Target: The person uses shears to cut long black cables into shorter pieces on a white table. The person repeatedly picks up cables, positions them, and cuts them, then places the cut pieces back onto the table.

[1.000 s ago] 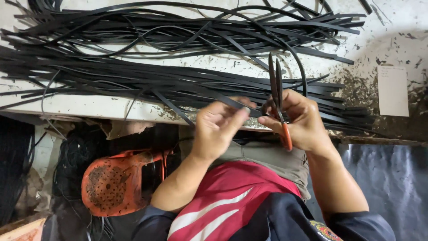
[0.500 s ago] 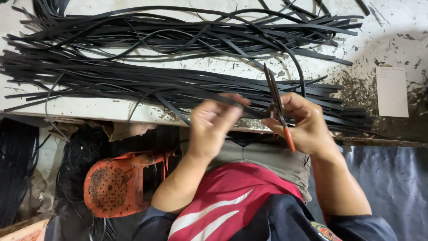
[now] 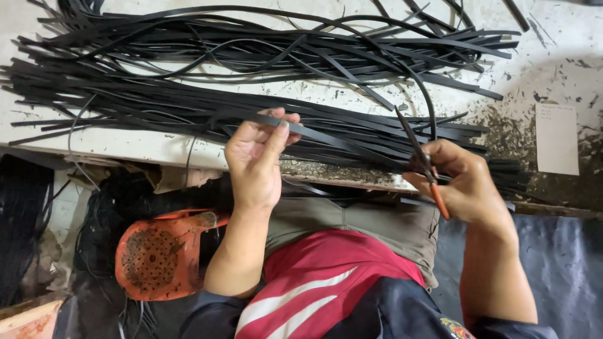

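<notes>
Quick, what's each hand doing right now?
Left hand: pinching a black strip.
Right hand: closed on scissors.

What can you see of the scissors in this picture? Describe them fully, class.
The scissors are slim, with dark metal-looking blades and an orange handle end that sticks out below the right hand. That hand grips them at the handles, so the loops are hidden. The blades look nearly closed, though it is hard to tell, and they point up and to the left over the pile of black strips on the table. Whether the tips touch a strip is unclear.
</notes>
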